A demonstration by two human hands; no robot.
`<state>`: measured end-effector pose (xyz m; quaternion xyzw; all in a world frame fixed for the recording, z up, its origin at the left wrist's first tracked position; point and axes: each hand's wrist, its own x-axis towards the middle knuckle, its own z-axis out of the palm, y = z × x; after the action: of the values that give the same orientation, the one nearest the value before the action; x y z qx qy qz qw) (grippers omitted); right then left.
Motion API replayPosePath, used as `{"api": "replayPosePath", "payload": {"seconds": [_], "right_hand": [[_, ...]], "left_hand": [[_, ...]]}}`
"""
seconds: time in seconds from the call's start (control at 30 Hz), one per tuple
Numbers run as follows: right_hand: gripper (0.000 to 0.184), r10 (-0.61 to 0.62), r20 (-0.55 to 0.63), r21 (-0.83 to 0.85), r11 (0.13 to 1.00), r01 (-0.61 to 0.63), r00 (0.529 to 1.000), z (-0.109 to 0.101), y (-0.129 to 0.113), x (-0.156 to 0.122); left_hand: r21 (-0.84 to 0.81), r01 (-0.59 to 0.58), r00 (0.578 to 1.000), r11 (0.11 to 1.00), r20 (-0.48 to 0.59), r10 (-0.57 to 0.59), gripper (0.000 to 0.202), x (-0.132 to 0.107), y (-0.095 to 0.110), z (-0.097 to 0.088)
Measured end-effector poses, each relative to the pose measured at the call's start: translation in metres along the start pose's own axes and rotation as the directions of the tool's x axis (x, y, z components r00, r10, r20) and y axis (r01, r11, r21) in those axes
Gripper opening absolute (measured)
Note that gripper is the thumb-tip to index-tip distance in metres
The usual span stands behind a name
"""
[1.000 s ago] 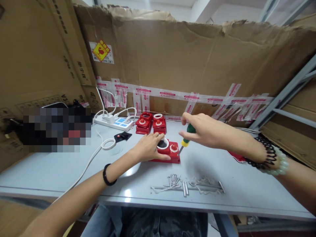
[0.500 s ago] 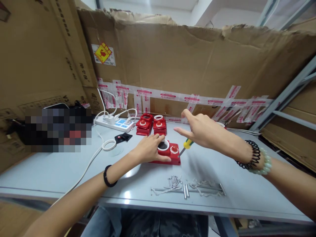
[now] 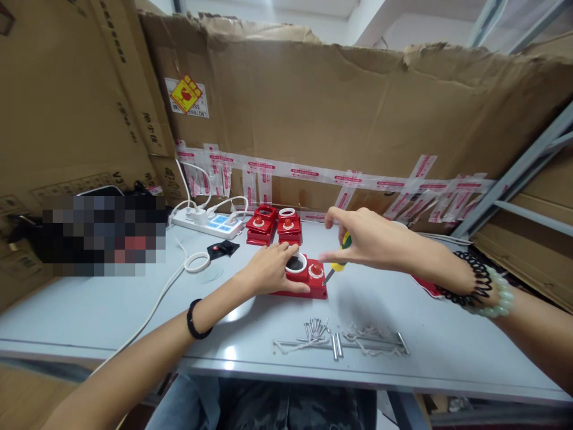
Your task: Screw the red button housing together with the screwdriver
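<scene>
On the table lies a red box (image 3: 319, 290) with a white-ringed dark round window (image 3: 297, 263) and a red knob (image 3: 316, 270). My left hand (image 3: 271, 269) is closed over its left end, fingers on top and thumb along the front. A screwdriver (image 3: 338, 266) with a yellow and green handle leans to the right, its tip at the box's right front corner, where a screw head seems to sit. My right hand (image 3: 362, 239) is closed round the top of the handle, thumb low and index finger curled; the palm hides part of it.
Two similar red boxes (image 3: 261, 227) stand behind, beside a white power strip (image 3: 208, 224). Screws (image 3: 316, 329), short metal rods (image 3: 337, 346) and string lie near the front edge. A small black item (image 3: 222, 248) and white cable (image 3: 172, 280) are left; cardboard (image 3: 335, 107) walls the back.
My right hand has come down and its fingers have closed round the screwdriver handle, where they were spread apart before. My left hand and the red box have stayed in place.
</scene>
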<state>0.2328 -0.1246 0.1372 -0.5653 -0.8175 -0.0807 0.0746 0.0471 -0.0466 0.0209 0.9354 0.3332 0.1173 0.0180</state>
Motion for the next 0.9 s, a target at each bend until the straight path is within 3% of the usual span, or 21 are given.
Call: {"api": "replayPosePath", "payload": {"seconds": [0.1, 0.27, 0.43, 0.63, 0.77, 0.9], "right_hand": [[0.030, 0.044, -0.028, -0.012, 0.999, -0.045, 0.999, 0.0001, 0.0015, -0.0015], [0.040, -0.074, 0.096, 0.249, 0.967, 0.048, 0.993, -0.0082, 0.0011, -0.0054], [0.035, 0.070, 0.026, 0.174, 0.982, -0.073, 0.997, -0.0070, -0.0017, -0.0043], [0.037, -0.045, 0.050, 0.274, 0.961, 0.029, 0.998, -0.0061, 0.0014, -0.0026], [0.024, -0.007, -0.023, 0.248, 0.969, 0.013, 1.000, -0.0020, 0.0012, -0.0019], [0.035, -0.025, -0.044, 0.374, 0.927, 0.039, 0.999, 0.0005, -0.0008, -0.0023]], "left_hand": [[0.007, -0.001, 1.000, 1.000, -0.001, 0.001, 0.076, -0.0002, 0.0000, 0.0001], [0.000, -0.004, 1.000, 1.000, 0.005, 0.004, 0.075, 0.0000, 0.0001, -0.0005], [0.009, 0.000, 1.000, 1.000, 0.004, 0.000, 0.080, 0.0001, 0.0002, -0.0007], [0.007, -0.005, 1.000, 1.000, 0.010, 0.005, 0.076, 0.0006, 0.0007, -0.0018], [0.009, -0.003, 1.000, 1.000, 0.005, 0.003, 0.078, 0.0007, 0.0003, -0.0019], [0.003, -0.003, 1.000, 1.000, 0.013, 0.003, 0.077, 0.0010, 0.0013, -0.0016]]}}
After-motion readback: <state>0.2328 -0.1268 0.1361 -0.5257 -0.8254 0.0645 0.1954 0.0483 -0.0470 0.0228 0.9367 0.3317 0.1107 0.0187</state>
